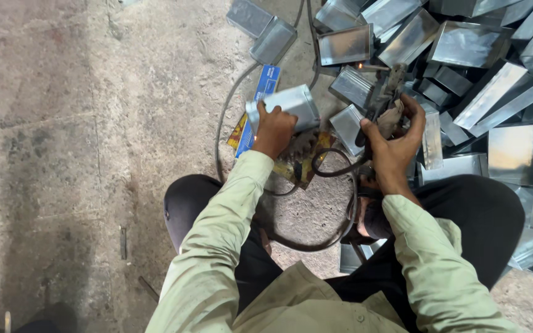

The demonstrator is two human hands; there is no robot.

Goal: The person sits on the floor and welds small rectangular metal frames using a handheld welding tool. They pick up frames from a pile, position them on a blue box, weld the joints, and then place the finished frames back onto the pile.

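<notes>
1. Nearest us, our knees in dark trousers (464, 209) spread apart above the concrete floor (63, 154), pale green sleeves (217, 246) reaching forward.
2. A black cable (340, 216) loops between our knees and runs up toward one o'clock.
3. Our left hand (274, 129) is closed over the near edge of a folded sheet-metal box (291, 102), fingers curled on it, at about eleven o'clock from the cable loop.
4. Our right hand (396, 145) is wrapped tight around a welding electrode holder (388, 92), its tip pointing to twelve o'clock with a small spark there.
5. Beneath the box lies a blue packet (263, 89).
6. Farthest, from twelve to three o'clock, sits a pile of galvanised boxes (495, 61).
</notes>
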